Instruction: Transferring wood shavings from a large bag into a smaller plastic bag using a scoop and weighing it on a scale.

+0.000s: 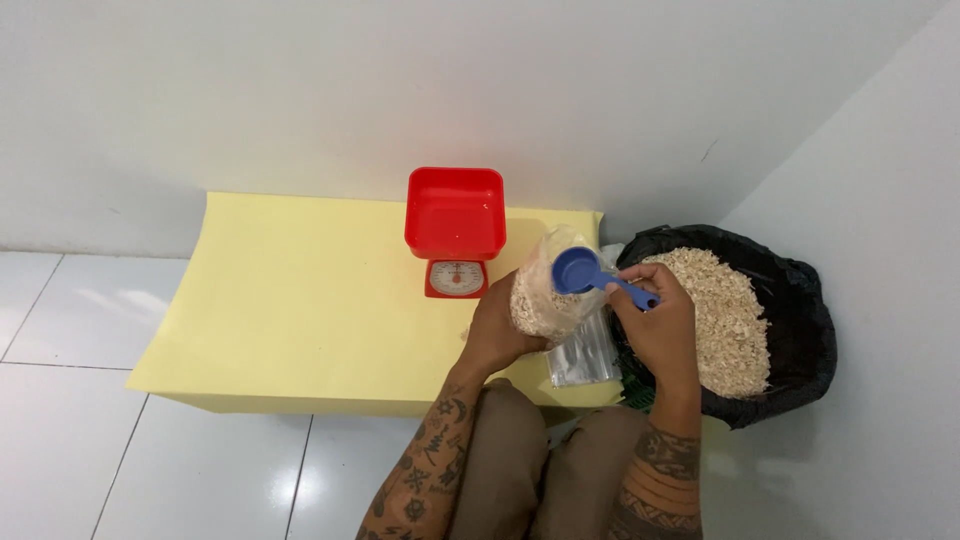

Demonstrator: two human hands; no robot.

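My left hand (497,330) grips a clear plastic bag (545,290) partly filled with pale flakes and holds it upright. In my right hand (660,325) is a blue scoop (585,272), its cup tipped at the bag's open mouth. Just right of my right hand stands a black bag (800,300) full of the same pale flakes (725,315). A red kitchen scale (456,230) with an empty red tray and a round dial stands behind the clear bag.
A yellow sheet (300,300) covers the white tiled floor under the scale. A stack of flat clear bags (585,355) lies below my hands. White walls close in behind and on the right. My knees are at the bottom.
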